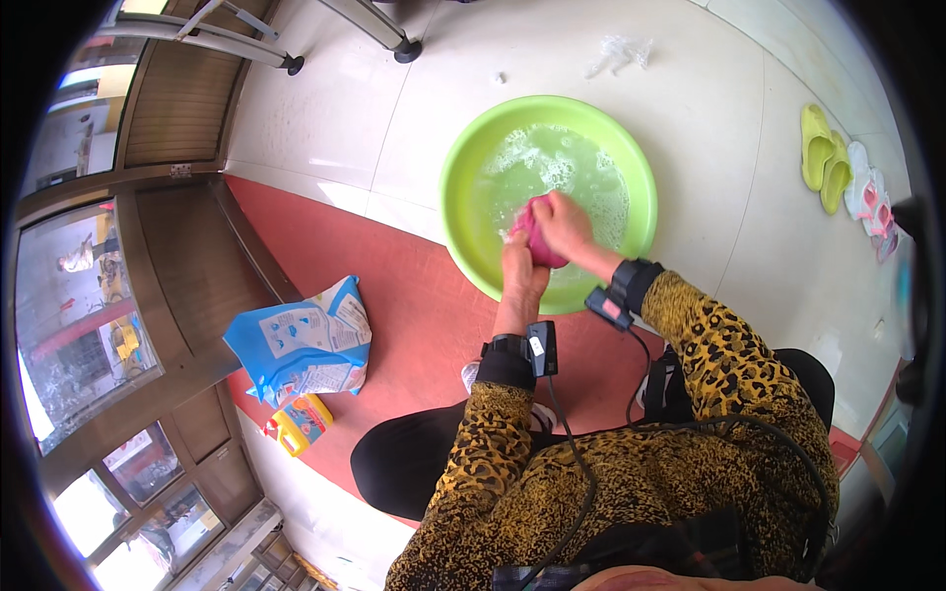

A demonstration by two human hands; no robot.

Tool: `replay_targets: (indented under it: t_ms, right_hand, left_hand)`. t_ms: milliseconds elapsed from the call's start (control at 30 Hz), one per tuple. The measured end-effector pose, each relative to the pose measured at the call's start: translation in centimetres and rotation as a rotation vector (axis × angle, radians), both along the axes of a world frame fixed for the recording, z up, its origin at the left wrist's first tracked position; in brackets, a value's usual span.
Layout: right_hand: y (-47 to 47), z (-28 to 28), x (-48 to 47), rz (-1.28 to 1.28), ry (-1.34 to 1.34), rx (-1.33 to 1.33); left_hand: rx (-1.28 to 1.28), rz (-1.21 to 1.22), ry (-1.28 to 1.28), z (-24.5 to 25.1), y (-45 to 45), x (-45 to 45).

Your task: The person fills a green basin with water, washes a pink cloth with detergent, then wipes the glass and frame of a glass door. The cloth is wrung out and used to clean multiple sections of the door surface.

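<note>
A pink cloth item (545, 247) is bunched between my two hands over a lime-green plastic basin (457, 199). My left hand (523, 267) grips it from the near left side. On its upper right, my right hand (565, 225) also has hold of it. Cloudy, sudsy water (550, 166) lies in the basin, with white foam mostly towards the far side. The cloth's exact kind cannot be made out, since my fingers cover much of it.
A blue-and-white detergent bag (303, 336) stands on the red floor strip at the left, beside a yellow bottle (299, 425) with a red cap. Crumpled clear plastic (619, 55) lies beyond the basin. Yellow-green slippers (817, 148) rest at the right. Metal legs (377, 29) reach the floor at the top.
</note>
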State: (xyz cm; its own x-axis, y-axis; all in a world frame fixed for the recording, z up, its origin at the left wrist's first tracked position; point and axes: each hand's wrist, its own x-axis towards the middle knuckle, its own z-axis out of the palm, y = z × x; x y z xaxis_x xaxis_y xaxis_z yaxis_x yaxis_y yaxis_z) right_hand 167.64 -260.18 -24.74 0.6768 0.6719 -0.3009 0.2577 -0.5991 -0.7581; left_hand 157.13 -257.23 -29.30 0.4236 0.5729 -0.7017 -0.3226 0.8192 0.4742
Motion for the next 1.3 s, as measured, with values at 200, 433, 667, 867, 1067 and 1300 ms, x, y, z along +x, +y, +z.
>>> replay_targets:
  t_ms: [200, 433, 667, 867, 1067, 1300]
  right_hand:
    - [-1.7, -1.0, -4.0, 0.255, 0.108, 0.377]
    - [-0.8, -2.8, 1.1, 0.177, -0.034, 0.061]
    - [-2.1, -7.5, 3.1, 0.17, -0.366, -0.088]
    - [-2.1, -2.3, -2.0, 0.326, 0.37, 0.205]
    - [-1.2, -0.7, -3.0, 0.235, 0.01, 0.402]
    - [-0.6, -0.8, -1.8, 0.108, 0.272, 0.099]
  left_hand:
    - [0.096, -0.128, -0.069, 2.6, 1.4, -1.4]
    - [0.139, -0.043, 0.109, 2.3, 0.6, 0.4]
    - [-0.028, -0.2, 0.366, 2.5, 0.7, -0.3]
    - [-0.16, -0.099, -0.115, 0.3, 0.7, -1.8]
    - [-0.145, -0.085, -0.561, -0.4, 1.0, -1.6]
    - [0.027, -0.002, 0.034, 0.5, 0.7, -1.0]
